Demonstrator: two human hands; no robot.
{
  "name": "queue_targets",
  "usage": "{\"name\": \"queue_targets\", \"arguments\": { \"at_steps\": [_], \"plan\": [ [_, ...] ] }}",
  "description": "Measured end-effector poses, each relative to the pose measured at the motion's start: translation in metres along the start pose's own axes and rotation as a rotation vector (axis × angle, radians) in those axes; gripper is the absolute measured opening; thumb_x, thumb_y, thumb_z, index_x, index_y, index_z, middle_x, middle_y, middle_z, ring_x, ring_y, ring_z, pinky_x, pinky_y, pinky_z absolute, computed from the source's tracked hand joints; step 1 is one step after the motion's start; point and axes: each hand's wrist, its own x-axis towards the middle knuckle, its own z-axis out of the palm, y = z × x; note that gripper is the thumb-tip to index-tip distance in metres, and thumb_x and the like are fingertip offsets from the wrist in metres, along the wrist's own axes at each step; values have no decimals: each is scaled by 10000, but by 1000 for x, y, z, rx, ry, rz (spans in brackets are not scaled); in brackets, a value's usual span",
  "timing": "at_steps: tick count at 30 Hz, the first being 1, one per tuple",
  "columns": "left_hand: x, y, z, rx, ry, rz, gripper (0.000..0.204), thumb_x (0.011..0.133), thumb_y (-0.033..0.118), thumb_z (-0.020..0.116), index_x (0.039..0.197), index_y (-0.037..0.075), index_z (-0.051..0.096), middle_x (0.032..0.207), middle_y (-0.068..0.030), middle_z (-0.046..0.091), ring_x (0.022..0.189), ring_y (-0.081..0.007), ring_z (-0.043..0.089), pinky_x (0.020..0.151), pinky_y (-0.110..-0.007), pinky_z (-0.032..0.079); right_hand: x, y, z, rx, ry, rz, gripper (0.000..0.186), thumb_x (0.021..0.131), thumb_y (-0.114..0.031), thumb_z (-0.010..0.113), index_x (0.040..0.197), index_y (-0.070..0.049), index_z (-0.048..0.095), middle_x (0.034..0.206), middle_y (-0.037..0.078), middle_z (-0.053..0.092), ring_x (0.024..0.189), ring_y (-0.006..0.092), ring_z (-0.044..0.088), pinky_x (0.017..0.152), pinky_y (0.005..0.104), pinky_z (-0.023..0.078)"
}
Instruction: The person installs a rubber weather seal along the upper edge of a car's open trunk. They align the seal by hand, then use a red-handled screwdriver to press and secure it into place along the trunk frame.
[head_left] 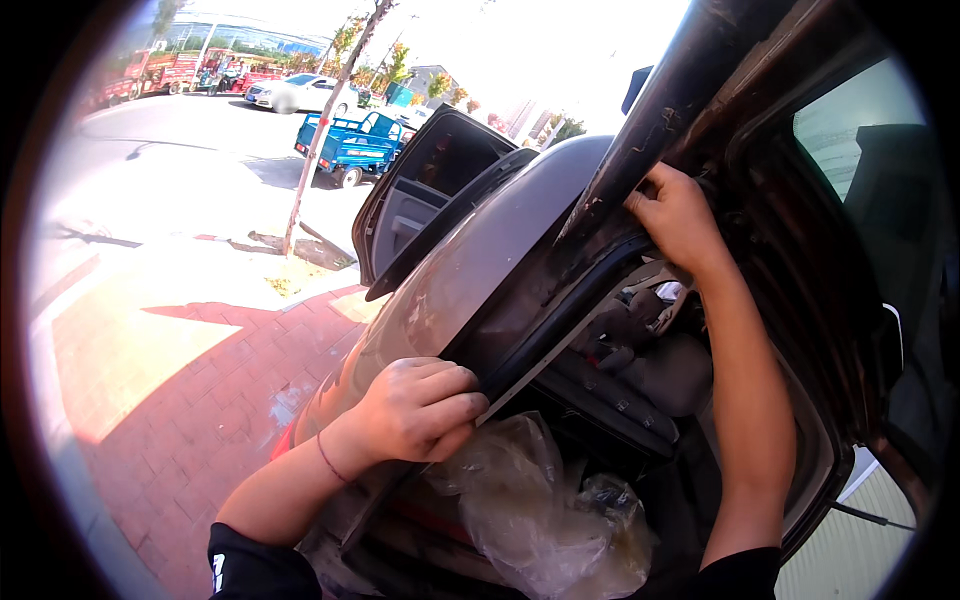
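A car's raised tailgate (pixel 770 90) hangs over the open rear of a brown car. Along the left side of the opening runs a black rubber seal strip (pixel 560 328). My left hand (pixel 415 410) is closed in a fist around the lower visible stretch of that strip. Higher up, my right hand (pixel 682 220) reaches to the top corner of the opening, fingers curled and thumb pressed in. What those fingers hold is hidden by the hand and the dark frame. Below, between my forearms, crumpled clear plastic sheeting (pixel 545 510) lies in the cargo area.
A dark strut (pixel 645 125) slants across near my right hand. Seat backs (pixel 610 400) show inside the car. An open side door (pixel 430 195) sticks out on the left. Beyond are red paving (pixel 180 430), a thin tree trunk (pixel 305 180), a blue cargo tricycle (pixel 350 145) and a white car (pixel 300 92).
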Motion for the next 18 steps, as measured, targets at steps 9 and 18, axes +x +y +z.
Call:
{"name": "queue_targets", "arguments": {
  "at_steps": [9, 18],
  "plan": [
    [2, 3, -2, 102, -33, -13, 196, 691, 75, 714, 875, 54, 648, 806, -78, 559, 651, -258, 606, 566, -364, 506, 0, -7, 8, -662, 168, -361, 160, 921, -190, 691, 962, -37, 709, 997, 117, 699, 900, 332, 711, 777, 445, 571],
    [11, 18, 9, 256, -101, -95, 209, 671, 52, 709, 869, 64, 641, 776, -79, 533, 647, -272, 595, 561, -381, 494, -7, -1, 17, -433, 262, -212, 238, 911, -268, 727, 980, -41, 717, 1017, 151, 705, 968, 382, 681, 825, 475, 546]
  ]
}}
